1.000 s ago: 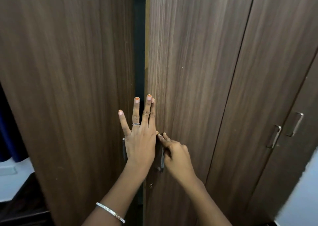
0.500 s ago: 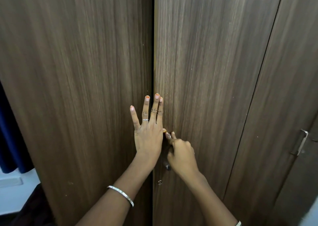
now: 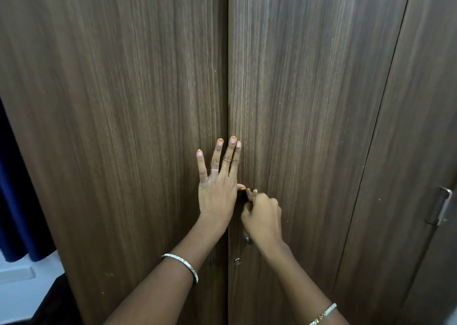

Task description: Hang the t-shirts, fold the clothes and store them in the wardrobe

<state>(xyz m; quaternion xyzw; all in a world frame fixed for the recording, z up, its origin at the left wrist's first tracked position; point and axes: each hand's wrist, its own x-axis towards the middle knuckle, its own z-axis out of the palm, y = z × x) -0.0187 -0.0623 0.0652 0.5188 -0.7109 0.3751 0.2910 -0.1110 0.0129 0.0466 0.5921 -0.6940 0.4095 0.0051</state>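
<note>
The left hand [image 3: 217,196] wears a thin silver ring [image 3: 214,170] low on its ring finger, and its nails [image 3: 220,140] carry patchy orange polish. Just below that hand, a slim silver bangle [image 3: 183,265] with a finely patterned face circles the wrist. Well below the right hand [image 3: 262,216], a second bangle [image 3: 324,313], silver with a yellowish stretch, sits on the forearm.

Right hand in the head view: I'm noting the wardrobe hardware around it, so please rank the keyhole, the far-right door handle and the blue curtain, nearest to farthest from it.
1. The keyhole, just below the right hand, beside the door seam.
2. The far-right door handle, at the right edge.
3. The blue curtain, at the left edge.
</note>
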